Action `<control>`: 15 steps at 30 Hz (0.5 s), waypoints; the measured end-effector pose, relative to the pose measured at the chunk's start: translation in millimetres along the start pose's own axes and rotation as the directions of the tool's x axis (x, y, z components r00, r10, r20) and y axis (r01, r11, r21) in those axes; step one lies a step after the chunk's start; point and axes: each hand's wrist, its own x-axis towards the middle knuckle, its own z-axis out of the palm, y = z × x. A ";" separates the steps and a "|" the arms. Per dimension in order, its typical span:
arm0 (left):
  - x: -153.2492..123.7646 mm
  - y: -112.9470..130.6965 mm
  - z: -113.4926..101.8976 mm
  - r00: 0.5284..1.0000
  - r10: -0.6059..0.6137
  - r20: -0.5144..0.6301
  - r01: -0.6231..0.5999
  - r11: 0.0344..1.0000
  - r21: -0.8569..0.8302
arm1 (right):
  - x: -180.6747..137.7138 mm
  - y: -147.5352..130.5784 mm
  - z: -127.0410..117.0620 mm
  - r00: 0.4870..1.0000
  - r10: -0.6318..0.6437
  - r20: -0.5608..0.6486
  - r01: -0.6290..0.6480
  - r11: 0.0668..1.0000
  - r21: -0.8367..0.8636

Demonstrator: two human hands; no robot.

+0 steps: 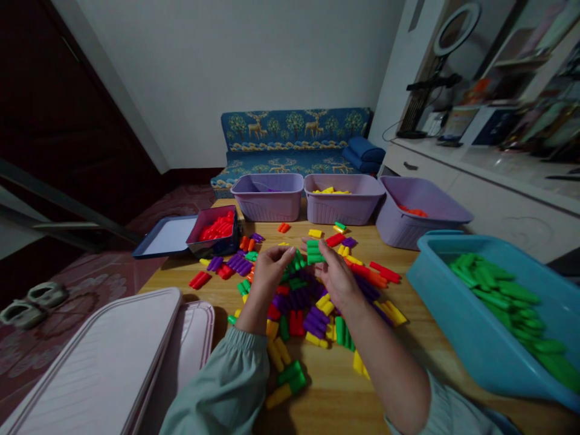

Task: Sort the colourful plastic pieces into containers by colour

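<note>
A heap of coloured plastic blocks [303, 302] in green, purple, yellow, red and orange lies on the wooden table [335, 386]. My right hand [338, 278] is raised over the heap, its fingers pinched on a stack of green blocks [314, 252]. My left hand [269, 269] hovers just left of it, fingers curled together over the green pieces beside that stack; whether it grips one is hidden. A blue bin [457, 314] at the right holds several green blocks [512, 302].
Three lilac bins stand along the far edge: the left one [267, 196], a middle one [343, 205] with yellow pieces, a right one [419, 214] with orange. A dark box [215, 232] holds red blocks. Pale lids [104, 362] lie at the near left. A sofa stands behind.
</note>
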 end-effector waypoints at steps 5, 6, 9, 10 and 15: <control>0.5 -2.2 2.2 0.997 -0.064 0.046 0.068 0.992 -0.107 | -5.0 4.0 10.4 0.997 -0.018 0.079 0.034 0.978 -0.206; 0.7 -2.4 2.1 0.996 -0.077 0.054 0.082 0.991 -0.109 | -4.5 5.2 9.8 0.997 -0.031 0.066 0.045 0.973 -0.227; 0.3 -0.3 2.0 0.993 -0.087 0.083 0.096 0.989 -0.111 | -1.7 7.5 4.6 0.998 -0.060 0.027 0.065 0.947 -0.313; 0.0 0.9 2.1 0.993 -0.080 0.089 0.090 0.990 -0.110 | -0.9 8.0 2.7 0.998 -0.068 0.007 0.067 0.934 -0.352; -1.4 3.5 1.2 0.997 -0.035 0.075 0.041 0.996 -0.078 | 0.4 6.2 0.4 0.995 -0.079 -0.055 0.052 0.925 -0.376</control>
